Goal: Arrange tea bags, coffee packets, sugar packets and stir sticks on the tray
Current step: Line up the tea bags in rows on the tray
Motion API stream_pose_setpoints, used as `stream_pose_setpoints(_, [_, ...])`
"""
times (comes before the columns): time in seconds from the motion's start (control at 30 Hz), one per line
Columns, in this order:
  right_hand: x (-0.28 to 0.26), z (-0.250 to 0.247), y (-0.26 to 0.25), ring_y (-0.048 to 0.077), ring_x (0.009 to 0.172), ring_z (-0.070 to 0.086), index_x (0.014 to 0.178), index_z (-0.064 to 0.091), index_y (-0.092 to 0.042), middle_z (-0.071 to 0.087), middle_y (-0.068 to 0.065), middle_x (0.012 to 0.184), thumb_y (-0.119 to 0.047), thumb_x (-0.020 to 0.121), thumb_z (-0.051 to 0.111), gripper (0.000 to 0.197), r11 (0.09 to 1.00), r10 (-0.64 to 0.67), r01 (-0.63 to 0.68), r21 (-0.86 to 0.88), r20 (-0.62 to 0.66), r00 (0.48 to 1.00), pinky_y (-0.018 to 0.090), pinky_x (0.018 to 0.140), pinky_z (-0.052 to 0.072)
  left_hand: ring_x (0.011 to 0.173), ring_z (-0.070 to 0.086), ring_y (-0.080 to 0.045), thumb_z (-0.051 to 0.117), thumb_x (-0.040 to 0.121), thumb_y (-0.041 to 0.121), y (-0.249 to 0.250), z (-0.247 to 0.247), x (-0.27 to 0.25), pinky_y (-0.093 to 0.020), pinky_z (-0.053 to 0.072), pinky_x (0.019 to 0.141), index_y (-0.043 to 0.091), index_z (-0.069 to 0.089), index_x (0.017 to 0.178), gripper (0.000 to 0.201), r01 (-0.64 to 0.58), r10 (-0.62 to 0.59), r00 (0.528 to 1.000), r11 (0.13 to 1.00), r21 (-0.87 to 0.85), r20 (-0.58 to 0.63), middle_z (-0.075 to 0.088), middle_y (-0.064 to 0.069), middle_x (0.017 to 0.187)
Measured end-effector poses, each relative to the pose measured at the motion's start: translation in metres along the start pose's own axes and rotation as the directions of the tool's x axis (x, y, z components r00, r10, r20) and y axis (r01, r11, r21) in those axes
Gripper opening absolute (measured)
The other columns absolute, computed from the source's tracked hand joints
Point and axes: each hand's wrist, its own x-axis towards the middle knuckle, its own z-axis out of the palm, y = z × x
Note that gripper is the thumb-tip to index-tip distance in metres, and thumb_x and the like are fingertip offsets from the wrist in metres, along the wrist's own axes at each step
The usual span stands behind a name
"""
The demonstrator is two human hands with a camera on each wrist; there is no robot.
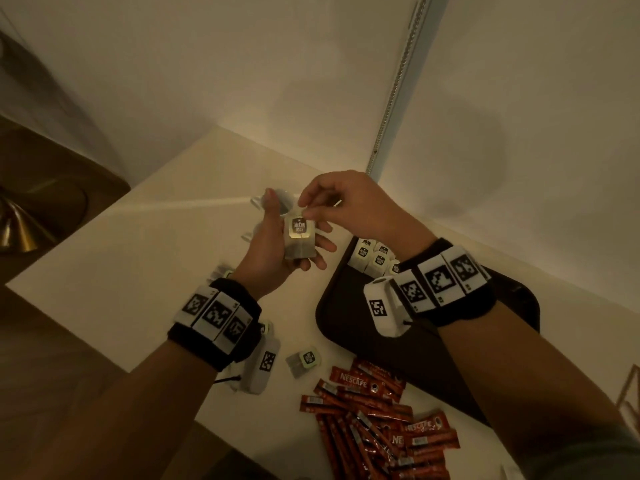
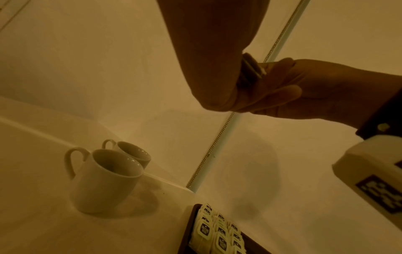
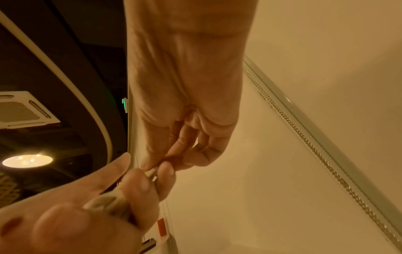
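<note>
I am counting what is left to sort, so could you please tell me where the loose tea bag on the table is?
In the head view, the loose tea bag lies on the table between the left wrist and the tray, just above the coffee packets.

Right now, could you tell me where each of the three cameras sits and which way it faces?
Head: worn on the head, looking down at the left hand holding a tea bag, the right hand pinching its top, the tray and the coffee packets; both forearms show.
Left wrist: on the left wrist, looking along the hand past two mugs to the wall; both hands show.
Right wrist: on the right wrist, looking up at the fingers and ceiling.
Shared: head and left wrist both show the tray's tea bags.
</note>
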Motion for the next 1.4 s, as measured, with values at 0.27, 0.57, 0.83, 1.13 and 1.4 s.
stream_pose_setpoints(0.27, [-0.007, 0.010, -0.007, 0.011, 0.086, 0.049, 0.103, 0.065, -0.022, 0.053, -0.003, 0.096, -0.031, 0.074, 0.075, 0.032, 0.905, -0.175, 0.175, -0.388, 0.034, 0.984, 0.030, 0.073, 0.045, 0.058, 0.068, -0.025, 0.001, 0.091, 0.065, 0.006, 0.000, -0.004, -0.020, 0.043, 0.043, 0.013, 0.063, 0.093, 0.081, 0.010, -0.011, 0.999, 1.000, -0.028, -0.031, 0.069, -0.007, 0.072])
stream_pose_setpoints(0.57, [-0.007, 0.006, -0.019, 0.009, 0.074, 0.049, 0.085, 0.062, -0.010, 0.058, -0.001, 0.084, -0.014, 0.078, 0.073, 0.014, 0.931, -0.171, 0.184, -0.315, 0.067, 0.983, 0.031, 0.072, 0.046, 0.077, 0.073, -0.024, 0.008, 0.093, 0.064, 0.011, 0.001, -0.010, -0.019, 0.051, 0.050, 0.026, 0.061, 0.105, 0.066, 0.051, -0.052, 0.999, 0.992, -0.115, -0.013, 0.075, 0.000, 0.091])
stream_pose_setpoints(0.83, [-0.006, 0.008, -0.022, 0.010, 0.074, 0.046, 0.101, 0.061, -0.013, 0.052, -0.002, 0.084, -0.019, 0.075, 0.075, 0.031, 0.905, -0.162, 0.189, -0.381, 0.102, 0.981, 0.027, 0.069, 0.040, 0.071, 0.072, -0.026, 0.009, 0.094, 0.061, 0.012, 0.002, -0.012, -0.020, 0.050, 0.048, 0.028, 0.060, 0.103, 0.061, -0.022, 0.021, 1.000, 0.998, -0.067, -0.018, 0.074, -0.005, 0.082])
stream_pose_setpoints(1.13, [-0.006, -0.007, -0.038, 0.002, 0.066, 0.057, 0.086, 0.064, -0.010, 0.063, -0.007, 0.073, -0.017, 0.083, 0.071, 0.010, 0.967, -0.180, 0.172, -0.188, -0.024, 0.983, 0.009, 0.062, 0.042, 0.084, 0.070, -0.023, 0.018, 0.092, 0.062, 0.007, -0.007, -0.008, -0.020, 0.053, 0.054, 0.017, 0.063, 0.103, 0.065, -0.062, 0.059, 0.998, 0.981, -0.186, -0.020, 0.072, -0.006, 0.090])
stream_pose_setpoints(1.4, [-0.003, -0.016, -0.052, -0.007, 0.060, 0.058, 0.088, 0.072, -0.013, 0.062, -0.015, 0.067, -0.019, 0.079, 0.075, 0.011, 0.976, -0.174, 0.158, -0.150, -0.102, 0.979, 0.005, 0.061, 0.041, 0.063, 0.052, -0.011, 0.069, 0.073, 0.039, 0.009, 0.001, -0.008, -0.020, 0.041, 0.047, 0.001, 0.053, 0.110, 0.055, -0.280, 0.272, 0.955, 0.958, -0.062, -0.114, 0.055, -0.018, 0.093])
